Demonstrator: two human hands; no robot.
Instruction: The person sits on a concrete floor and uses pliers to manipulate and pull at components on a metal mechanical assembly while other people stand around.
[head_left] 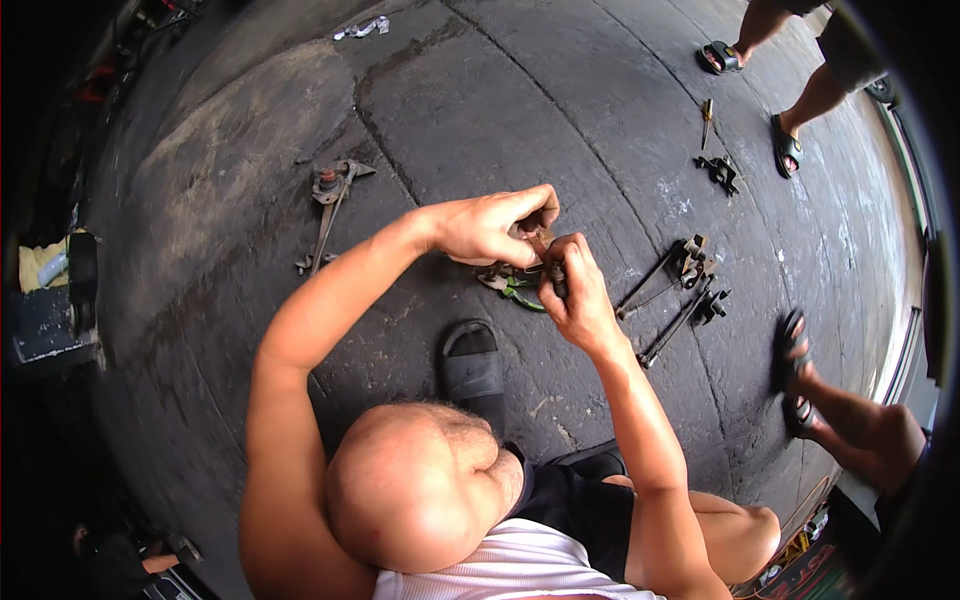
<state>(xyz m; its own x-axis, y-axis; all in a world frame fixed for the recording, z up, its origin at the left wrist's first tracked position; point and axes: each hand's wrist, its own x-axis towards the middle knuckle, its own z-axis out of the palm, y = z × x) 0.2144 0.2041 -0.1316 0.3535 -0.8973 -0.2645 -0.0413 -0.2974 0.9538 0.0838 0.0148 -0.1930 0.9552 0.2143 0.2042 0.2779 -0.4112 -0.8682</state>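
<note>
I squat over a dark concrete floor [480, 110]. My left hand [490, 228] grips a small rusty metal part [538, 243] from above, fingers closed around it. My right hand [572, 290] is closed on a dark tool handle [556, 278] that meets the same part. Just below the hands lies a metal piece with a green bit [515, 288] on the floor, partly hidden by them.
Rusty rod-and-bracket assemblies lie at the right [680, 290] and left [330, 205]. A screwdriver [706, 118] and a small black part [720, 172] rest farther off. My black slipper [472, 365] is below the hands. Other people's sandalled feet stand at top right [785, 145] and right [795, 375].
</note>
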